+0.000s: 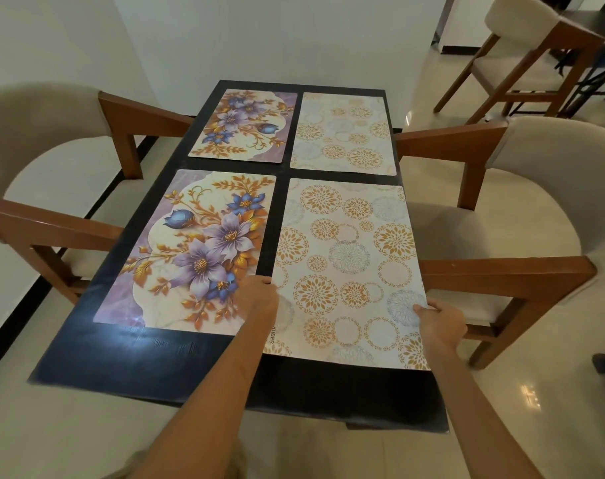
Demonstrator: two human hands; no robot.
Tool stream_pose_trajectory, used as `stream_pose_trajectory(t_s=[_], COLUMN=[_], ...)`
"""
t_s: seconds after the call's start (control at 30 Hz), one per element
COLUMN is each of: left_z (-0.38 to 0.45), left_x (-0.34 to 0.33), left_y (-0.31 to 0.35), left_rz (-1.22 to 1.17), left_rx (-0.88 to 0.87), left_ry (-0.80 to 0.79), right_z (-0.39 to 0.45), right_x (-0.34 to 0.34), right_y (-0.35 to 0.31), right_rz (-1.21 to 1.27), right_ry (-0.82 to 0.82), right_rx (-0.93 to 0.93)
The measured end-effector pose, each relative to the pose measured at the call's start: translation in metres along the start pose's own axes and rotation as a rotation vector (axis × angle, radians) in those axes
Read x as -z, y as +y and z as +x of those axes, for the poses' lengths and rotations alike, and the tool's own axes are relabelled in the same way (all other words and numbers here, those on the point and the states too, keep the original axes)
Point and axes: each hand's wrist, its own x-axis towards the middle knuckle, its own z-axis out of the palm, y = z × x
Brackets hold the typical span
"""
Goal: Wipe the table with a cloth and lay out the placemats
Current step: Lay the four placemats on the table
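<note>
Both hands square up the last placemat.
Left hand (pixel 258 294) and right hand (pixel 439 321) pinch the side edges of the circle-patterned placemat (pixel 346 267) lying between them on the dark worktop (pixel 121 354); three placemats lie beyond and left. Next, I judge: align, then release.

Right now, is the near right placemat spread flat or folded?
Spread flat: the near right placemat shows its whole pattern, both hands holding its side edges.
</note>
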Motion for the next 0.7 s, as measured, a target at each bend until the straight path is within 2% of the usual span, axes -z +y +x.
stream_pose_trajectory(t_s=[0.17,0.4,0.7], left_z=[0.011,0.036,0.050], left_x=[0.011,0.017,0.010], left_y=[-0.002,-0.007,-0.014], left_rz=[0.060,-0.042,-0.064], left_rx=[-0.038,0.141,0.190], left_ry=[-0.069,-0.222,-0.198], right_z=[0.001,0.005,0.004], right_x=[-0.001,-0.005,-0.011], right_y=[-0.002,-0.004,-0.005], right_rz=[0.040,0.083,-0.033], right_ry=[-0.007,-0.018,0.018], right_rx=[-0.004,-0.019,0.006])
